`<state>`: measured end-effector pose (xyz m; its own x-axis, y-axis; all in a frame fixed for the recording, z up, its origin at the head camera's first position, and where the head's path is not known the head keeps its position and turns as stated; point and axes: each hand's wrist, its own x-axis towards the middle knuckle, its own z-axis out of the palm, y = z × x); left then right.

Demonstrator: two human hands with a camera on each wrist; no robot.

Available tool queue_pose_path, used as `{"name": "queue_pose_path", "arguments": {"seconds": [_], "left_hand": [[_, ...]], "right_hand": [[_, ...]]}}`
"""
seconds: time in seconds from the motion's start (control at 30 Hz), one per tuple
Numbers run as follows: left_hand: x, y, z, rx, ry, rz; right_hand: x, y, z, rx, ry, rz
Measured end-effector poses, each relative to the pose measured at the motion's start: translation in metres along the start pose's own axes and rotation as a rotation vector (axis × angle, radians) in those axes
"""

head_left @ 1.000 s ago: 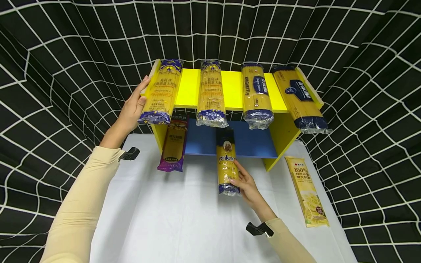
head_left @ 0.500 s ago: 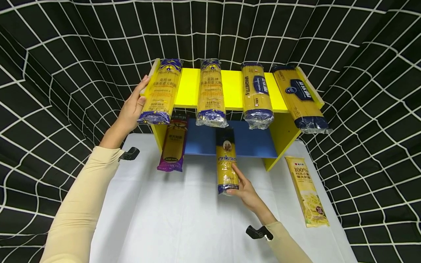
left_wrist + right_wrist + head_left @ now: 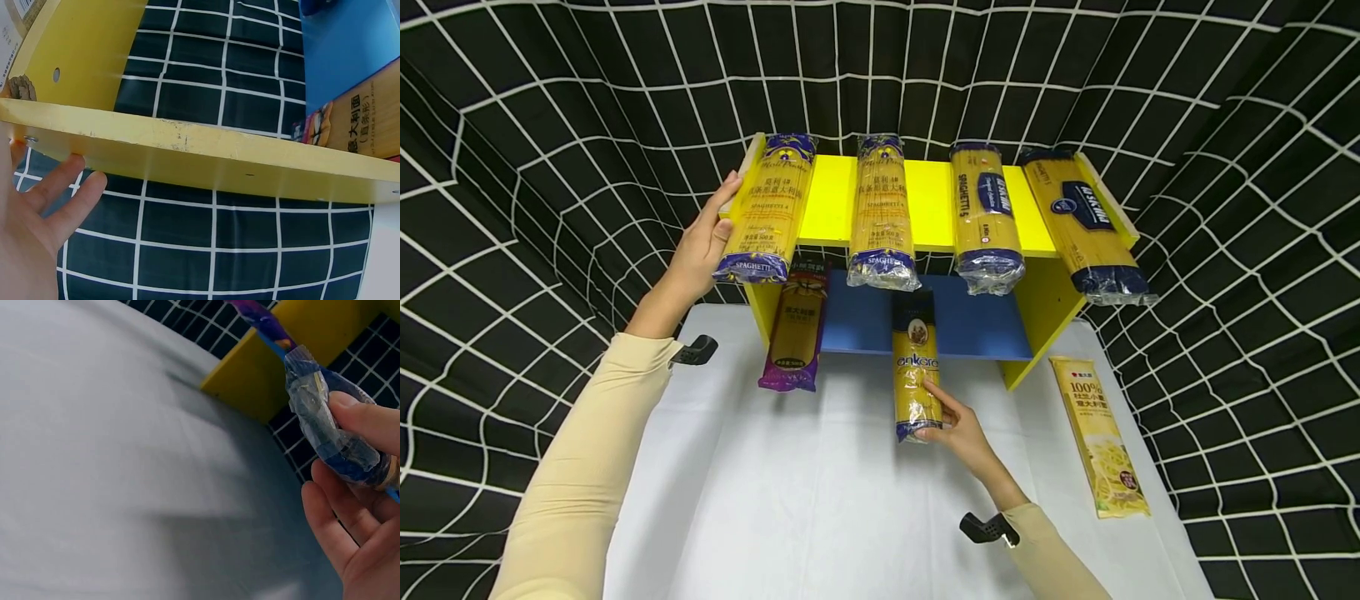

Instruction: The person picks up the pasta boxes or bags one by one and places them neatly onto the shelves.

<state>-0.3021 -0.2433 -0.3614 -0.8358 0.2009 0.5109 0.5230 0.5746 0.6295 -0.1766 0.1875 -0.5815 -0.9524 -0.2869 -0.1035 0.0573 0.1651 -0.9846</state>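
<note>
In the head view, my right hand (image 3: 961,435) holds the near right side of a yellow and dark blue "ankara" pasta pack (image 3: 917,367), which lies on the blue lower shelf and sticks out over its front edge. Thumb and fingers stand on either side of the pack's crinkled clear end (image 3: 319,419) in the right wrist view. My left hand (image 3: 696,250) grips the left side panel (image 3: 187,140) of the yellow shelf unit (image 3: 931,204). Its fingers lie against the panel's outer face, beside a spaghetti pack (image 3: 771,208) on the upper shelf.
More spaghetti packs lie on top: one centre (image 3: 882,212), one right of centre (image 3: 985,217), one slanted (image 3: 1082,225). A purple-ended pasta pack (image 3: 795,329) projects from the lower left. A cream pasta pack (image 3: 1099,437) lies on the white table (image 3: 820,517). Black grid cloth (image 3: 880,75) surrounds everything.
The ankara pack has slid slightly back and left on the lower shelf. My right hand's hold has shifted toward its near end. The left hand has stayed in place.
</note>
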Motion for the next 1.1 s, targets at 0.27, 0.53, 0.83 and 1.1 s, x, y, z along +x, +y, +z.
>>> {"name": "queue_pose_path", "arguments": {"seconds": [0.27, 0.53, 0.83, 1.1], "left_hand": [[-0.001, -0.001, -0.001, -0.006, 0.001, 0.003], [-0.001, 0.000, -0.001, 0.018, -0.002, -0.013], [0.000, 0.001, -0.001, 0.010, -0.003, -0.001], [-0.001, 0.000, -0.001, 0.004, -0.009, -0.002]], "right_hand": [[0.005, -0.004, -0.002, -0.045, 0.009, -0.001], [0.020, -0.012, -0.005, -0.023, -0.017, -0.006], [0.034, -0.016, -0.007, 0.010, -0.004, 0.010], [0.048, -0.019, -0.004, -0.006, 0.020, 0.026]]}}
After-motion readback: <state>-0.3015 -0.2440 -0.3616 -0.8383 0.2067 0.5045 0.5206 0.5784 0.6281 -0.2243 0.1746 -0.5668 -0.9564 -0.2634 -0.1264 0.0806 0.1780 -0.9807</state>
